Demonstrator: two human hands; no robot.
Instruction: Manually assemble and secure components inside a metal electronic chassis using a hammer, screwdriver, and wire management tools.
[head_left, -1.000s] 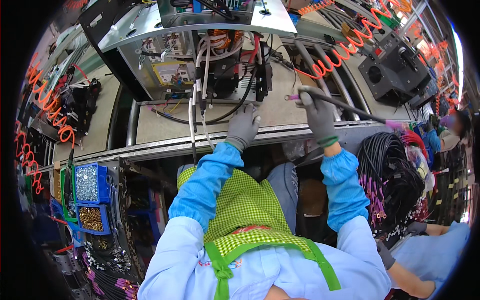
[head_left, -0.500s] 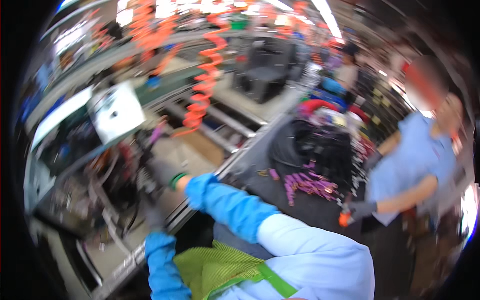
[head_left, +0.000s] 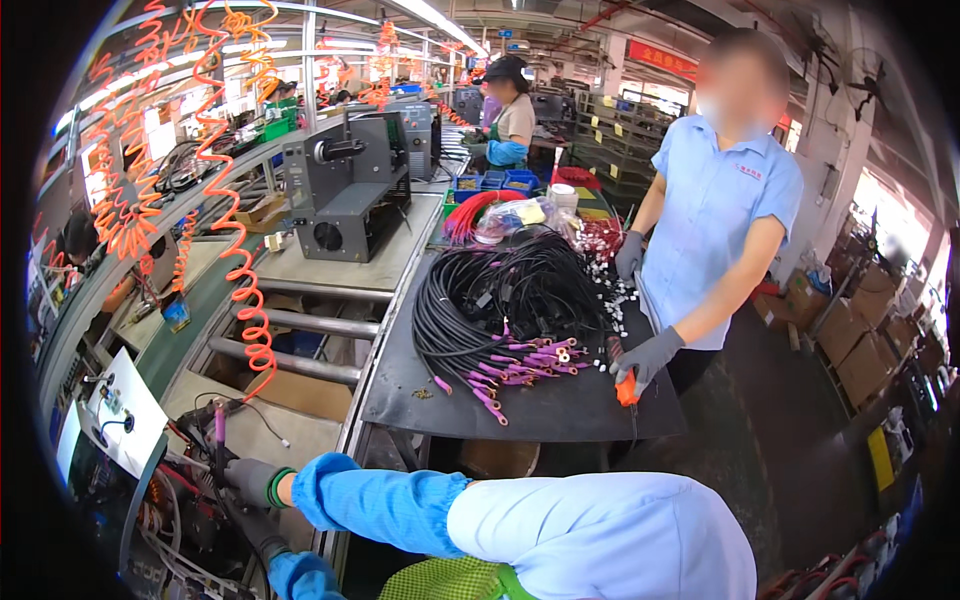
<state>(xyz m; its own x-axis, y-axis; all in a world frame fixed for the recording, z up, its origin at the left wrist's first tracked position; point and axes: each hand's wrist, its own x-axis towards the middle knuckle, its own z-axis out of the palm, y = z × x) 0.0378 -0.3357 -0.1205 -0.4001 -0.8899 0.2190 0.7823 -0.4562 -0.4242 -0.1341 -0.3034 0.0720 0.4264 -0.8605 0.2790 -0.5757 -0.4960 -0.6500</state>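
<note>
Now sharper view (co-worker point(head_left: 722, 200) nearer), right hand point(head_left: 247, 480) lower-left.

1 grey boxy metal machine point(head_left: 352, 195) on conveyor; 1 black cable bundle point(head_left: 500, 295); 2 steel rollers point(head_left: 300, 340); 2 co-workers: light-blue shirt point(head_left: 715, 215), dark cap point(head_left: 510, 115).

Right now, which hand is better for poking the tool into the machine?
Probably the right. The right hand already grips the purple-handled tool just above the open machine. The left hand sits lower, mostly hidden, with no tool showing.
</note>
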